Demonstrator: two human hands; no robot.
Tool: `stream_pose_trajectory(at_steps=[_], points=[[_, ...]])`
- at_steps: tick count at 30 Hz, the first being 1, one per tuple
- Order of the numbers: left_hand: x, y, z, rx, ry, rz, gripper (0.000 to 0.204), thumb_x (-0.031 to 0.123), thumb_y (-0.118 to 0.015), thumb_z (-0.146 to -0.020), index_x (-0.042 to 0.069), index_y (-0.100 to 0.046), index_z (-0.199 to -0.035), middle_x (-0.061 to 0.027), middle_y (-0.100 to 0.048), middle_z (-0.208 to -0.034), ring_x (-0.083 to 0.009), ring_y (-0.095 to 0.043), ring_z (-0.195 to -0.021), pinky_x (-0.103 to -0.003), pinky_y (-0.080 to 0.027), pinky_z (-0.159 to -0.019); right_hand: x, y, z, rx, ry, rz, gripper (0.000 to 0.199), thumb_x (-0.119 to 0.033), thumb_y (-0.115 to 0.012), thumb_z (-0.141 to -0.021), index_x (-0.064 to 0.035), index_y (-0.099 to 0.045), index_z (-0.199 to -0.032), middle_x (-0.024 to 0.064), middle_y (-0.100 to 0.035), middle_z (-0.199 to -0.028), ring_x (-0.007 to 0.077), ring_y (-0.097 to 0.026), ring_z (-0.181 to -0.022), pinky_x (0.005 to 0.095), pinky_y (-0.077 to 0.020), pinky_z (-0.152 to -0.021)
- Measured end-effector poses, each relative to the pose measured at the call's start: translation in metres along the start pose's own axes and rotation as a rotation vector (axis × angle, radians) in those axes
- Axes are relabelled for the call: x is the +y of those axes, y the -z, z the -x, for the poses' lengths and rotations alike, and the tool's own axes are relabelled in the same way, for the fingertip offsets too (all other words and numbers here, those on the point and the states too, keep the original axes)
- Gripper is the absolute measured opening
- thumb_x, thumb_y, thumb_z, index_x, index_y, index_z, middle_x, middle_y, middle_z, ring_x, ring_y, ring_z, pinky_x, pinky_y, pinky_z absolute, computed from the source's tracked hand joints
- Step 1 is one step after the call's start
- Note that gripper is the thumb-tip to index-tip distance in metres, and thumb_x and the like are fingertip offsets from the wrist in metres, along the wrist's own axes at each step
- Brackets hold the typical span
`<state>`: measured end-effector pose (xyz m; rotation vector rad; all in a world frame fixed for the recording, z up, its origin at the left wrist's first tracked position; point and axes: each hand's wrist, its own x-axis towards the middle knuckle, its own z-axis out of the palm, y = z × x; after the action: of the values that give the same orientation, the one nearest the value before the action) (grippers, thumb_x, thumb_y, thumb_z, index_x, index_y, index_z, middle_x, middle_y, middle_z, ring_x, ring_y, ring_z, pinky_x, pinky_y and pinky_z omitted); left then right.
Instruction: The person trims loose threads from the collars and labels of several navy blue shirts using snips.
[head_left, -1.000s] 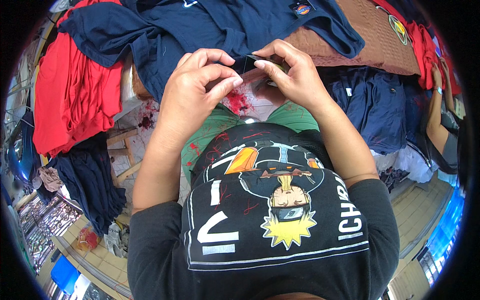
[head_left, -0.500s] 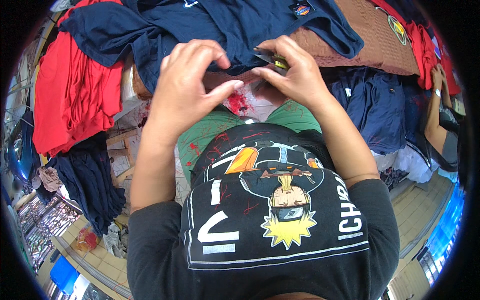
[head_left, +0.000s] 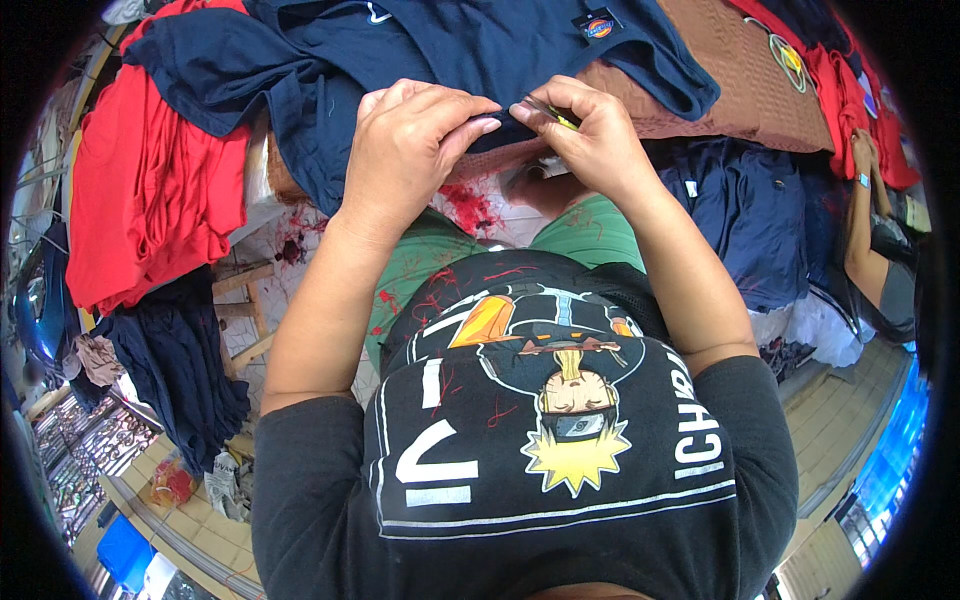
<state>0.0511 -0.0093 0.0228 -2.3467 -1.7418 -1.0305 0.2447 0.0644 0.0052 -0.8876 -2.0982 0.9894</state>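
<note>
A navy garment (head_left: 440,45) with a hang tag (head_left: 598,25) lies spread over a brown cloth-covered surface in front of me. At its near edge, my left hand (head_left: 410,140) is closed, thumb and forefinger pinched together on the hem. Close by on the right, my right hand (head_left: 590,130) is closed around small thread snips (head_left: 562,117), dark-bladed with a bit of yellow; its thumb and forefinger meet at the same edge. The fingertips of the two hands almost touch. Most of the snips is hidden in the palm.
Red garments (head_left: 150,190) hang at the left, above dark navy cloth (head_left: 180,350). More navy garments (head_left: 745,220) hang at the right. A yellow-green cord loop (head_left: 788,62) lies on the brown cover (head_left: 720,75). Red thread scraps (head_left: 470,208) litter the floor. Another person's arm (head_left: 860,220) shows far right.
My left hand's fingers have come together and moved right to the garment's edge. My right thumb and forefinger have closed, and the snips are turned more into the palm.
</note>
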Motion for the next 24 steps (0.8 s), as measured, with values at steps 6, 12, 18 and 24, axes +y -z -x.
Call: stream_pose_trajectory(at_steps=[6, 12, 18, 24], points=[[0.007, 0.003, -0.011, 0.103, -0.041, 0.063, 0.01, 0.02, -0.073, -0.077, 0.015, -0.073, -0.085, 0.002, -0.069, -0.085, -0.0157, -0.063, -0.077, -0.031, -0.048, -0.066, -0.005, 0.003, -0.004, -0.058, -0.051, -0.031, 0.027, -0.026, -0.069, -0.085, 0.0008, -0.067, -0.088, 0.0133, -0.062, -0.074, 0.0217, -0.06, -0.067, 0.0335, -0.0465, -0.062], [0.015, 0.009, -0.016, -0.039, 0.283, 0.389, 0.01, 0.017, -0.069, -0.084, 0.008, -0.071, -0.087, -0.0059, -0.068, -0.075, -0.0136, -0.066, -0.059, -0.025, -0.05, -0.053, -0.006, 0.009, -0.008, -0.177, -0.198, -0.102, 0.028, -0.028, -0.069, -0.086, -0.0004, -0.067, -0.089, 0.0083, -0.062, -0.07, 0.0155, -0.057, -0.062, 0.032, -0.0455, -0.059], [0.007, 0.005, -0.014, -0.102, 0.528, 0.698, 0.019, 0.021, -0.064, -0.091, 0.002, -0.066, -0.09, -0.0073, -0.069, -0.073, -0.0093, -0.065, -0.056, -0.022, -0.049, -0.052, -0.007, 0.015, -0.007, -0.087, -0.13, -0.078, 0.031, -0.029, -0.068, -0.086, -0.0017, -0.064, -0.101, 0.0107, -0.065, -0.081, 0.0194, -0.064, -0.075, 0.0316, -0.0495, -0.069], [0.004, 0.007, -0.014, -0.088, 0.583, 0.775, 0.021, 0.021, -0.062, -0.093, 0.001, -0.063, -0.096, -0.0089, -0.069, -0.075, -0.0098, -0.065, -0.058, -0.022, -0.049, -0.053, -0.027, 0.027, -0.002, -0.046, 0.101, -0.026, 0.024, -0.019, -0.067, -0.086, -0.0013, -0.063, -0.103, 0.013, -0.065, -0.096, 0.0247, -0.065, -0.089, 0.0325, -0.0495, -0.078]])
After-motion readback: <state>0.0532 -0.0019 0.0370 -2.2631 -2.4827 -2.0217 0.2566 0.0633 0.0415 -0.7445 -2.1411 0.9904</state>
